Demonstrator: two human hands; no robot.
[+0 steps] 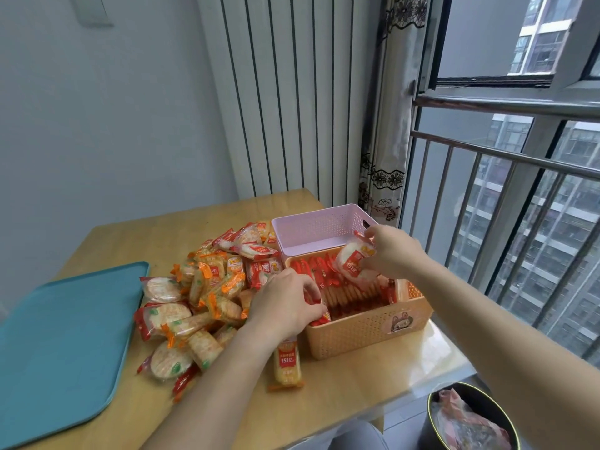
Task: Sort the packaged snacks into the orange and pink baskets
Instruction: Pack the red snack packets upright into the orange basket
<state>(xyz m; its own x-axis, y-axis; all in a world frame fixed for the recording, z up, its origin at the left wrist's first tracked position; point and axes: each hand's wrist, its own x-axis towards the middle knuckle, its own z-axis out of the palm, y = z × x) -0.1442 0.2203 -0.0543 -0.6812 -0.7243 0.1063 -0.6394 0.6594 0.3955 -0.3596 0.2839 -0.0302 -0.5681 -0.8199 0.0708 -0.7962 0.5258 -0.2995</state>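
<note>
An orange basket (367, 336) stands at the table's right side, with several red snack packets standing in rows inside it. Behind it sits a pink basket (318, 227) that looks empty. My right hand (394, 251) pinches a red-and-white round cracker packet (352, 259) above the orange basket's far end. My left hand (287, 303) reaches over the orange basket's left rim, its fingers curled on a red packet (321, 316) at the near-left corner. A loose pile of snack packets (207, 287) lies left of the baskets.
A teal tray (61, 339) lies at the table's left. One yellow cracker packet (287, 363) lies alone by the orange basket's front-left corner. A dark bin (470, 420) with wrappers stands below the table's right edge. A radiator and a window railing are behind.
</note>
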